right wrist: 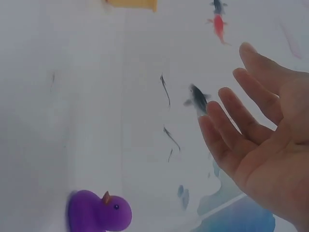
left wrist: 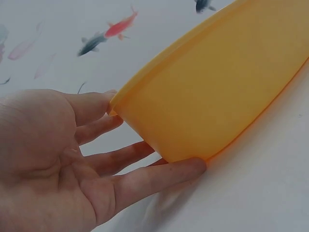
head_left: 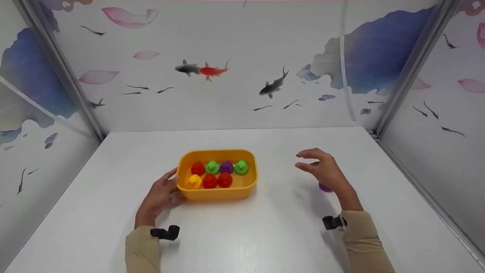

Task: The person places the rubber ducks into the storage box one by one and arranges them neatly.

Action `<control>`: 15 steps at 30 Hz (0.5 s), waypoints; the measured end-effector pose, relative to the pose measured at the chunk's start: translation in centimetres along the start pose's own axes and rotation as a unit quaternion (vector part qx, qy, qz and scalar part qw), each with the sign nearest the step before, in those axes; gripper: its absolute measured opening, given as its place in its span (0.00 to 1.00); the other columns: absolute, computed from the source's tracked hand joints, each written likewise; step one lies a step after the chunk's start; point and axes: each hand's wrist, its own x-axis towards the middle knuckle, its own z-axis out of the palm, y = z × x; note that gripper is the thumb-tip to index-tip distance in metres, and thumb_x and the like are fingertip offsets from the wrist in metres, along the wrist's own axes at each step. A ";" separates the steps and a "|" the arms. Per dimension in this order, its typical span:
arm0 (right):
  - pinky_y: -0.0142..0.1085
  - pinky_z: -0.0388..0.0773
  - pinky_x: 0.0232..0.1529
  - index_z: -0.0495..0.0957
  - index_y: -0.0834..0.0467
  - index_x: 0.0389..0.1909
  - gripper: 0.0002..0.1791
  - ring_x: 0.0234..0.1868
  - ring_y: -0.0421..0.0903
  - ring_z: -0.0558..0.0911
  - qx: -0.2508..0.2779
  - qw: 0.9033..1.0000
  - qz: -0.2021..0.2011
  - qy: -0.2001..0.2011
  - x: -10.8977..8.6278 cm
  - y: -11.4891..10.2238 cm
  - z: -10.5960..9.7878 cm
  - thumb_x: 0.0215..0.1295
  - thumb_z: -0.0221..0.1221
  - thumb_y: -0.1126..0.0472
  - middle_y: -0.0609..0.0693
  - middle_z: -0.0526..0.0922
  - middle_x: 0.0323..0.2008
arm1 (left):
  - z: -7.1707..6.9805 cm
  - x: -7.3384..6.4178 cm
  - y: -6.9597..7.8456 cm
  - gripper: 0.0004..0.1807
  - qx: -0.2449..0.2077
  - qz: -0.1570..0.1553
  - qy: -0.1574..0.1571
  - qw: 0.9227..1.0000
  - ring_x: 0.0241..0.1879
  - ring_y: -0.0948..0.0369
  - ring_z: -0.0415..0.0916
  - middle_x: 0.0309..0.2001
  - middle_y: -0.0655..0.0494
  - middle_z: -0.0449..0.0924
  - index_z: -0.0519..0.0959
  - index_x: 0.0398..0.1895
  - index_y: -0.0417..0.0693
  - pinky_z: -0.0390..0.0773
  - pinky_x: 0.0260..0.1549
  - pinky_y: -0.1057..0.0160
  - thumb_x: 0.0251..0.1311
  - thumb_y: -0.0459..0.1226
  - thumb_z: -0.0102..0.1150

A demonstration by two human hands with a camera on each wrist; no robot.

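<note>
My left hand [head_left: 162, 193] holds the left end of a yellow plastic tub [head_left: 218, 194]. In the left wrist view its digits spread over that end of the tub [left wrist: 203, 87], some at the rim and one along the bottom edge. Inside lie several small toy ducks: three red, two green, a purple one [head_left: 226, 167] and a yellow one [head_left: 194, 182]. My right hand [head_left: 322, 168] hovers to the right of the tub, fingers and thumb apart, holding nothing. Below it a purple toy duck [right wrist: 99, 211] sits on the table, mostly hidden by the hand in the head view.
The white table [head_left: 242, 235] is enclosed at the back and sides by panels [head_left: 242, 34] printed with fish and petals. Metal posts [head_left: 62, 72] stand at the back corners. Each wrist wears a black strap camera [head_left: 165, 232].
</note>
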 end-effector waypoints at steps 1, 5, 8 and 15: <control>0.53 0.78 0.64 0.80 0.56 0.59 0.23 0.64 0.57 0.77 -0.004 1.000 0.001 -0.003 -0.1 0.2 -0.3 0.65 0.66 0.52 0.57 0.78 0.62 | 0.0 -0.1 0.0 0.32 0.002 0.000 0.000 1.000 0.67 0.47 0.71 0.74 0.44 0.63 0.51 0.80 0.67 0.81 0.58 0.53 0.76 0.51 0.45; 0.56 0.75 0.66 0.79 0.57 0.60 0.24 0.66 0.59 0.75 -0.011 1.000 -0.009 -0.022 -0.3 1.2 -1.5 0.65 0.66 0.53 0.58 0.77 0.63 | 0.0 -0.1 0.0 0.33 0.006 -0.002 -0.002 1.000 0.67 0.47 0.71 0.75 0.43 0.63 0.50 0.80 0.67 0.80 0.59 0.53 0.76 0.52 0.45; 0.59 0.72 0.67 0.78 0.57 0.61 0.25 0.67 0.61 0.73 -0.009 0.999 -0.021 -0.037 -0.5 2.2 -2.5 0.66 0.65 0.53 0.59 0.75 0.65 | -0.1 0.0 0.0 0.33 -0.001 0.004 -0.004 1.000 0.67 0.47 0.72 0.74 0.43 0.63 0.50 0.80 0.66 0.80 0.59 0.52 0.76 0.51 0.45; 0.59 0.69 0.69 0.75 0.58 0.65 0.30 0.71 0.61 0.69 0.006 0.999 0.009 -0.038 -1.1 5.7 -4.0 0.66 0.65 0.48 0.60 0.73 0.68 | -0.1 0.0 0.0 0.31 -0.002 0.009 0.001 1.000 0.65 0.47 0.74 0.73 0.44 0.65 0.52 0.80 0.65 0.83 0.55 0.54 0.77 0.50 0.44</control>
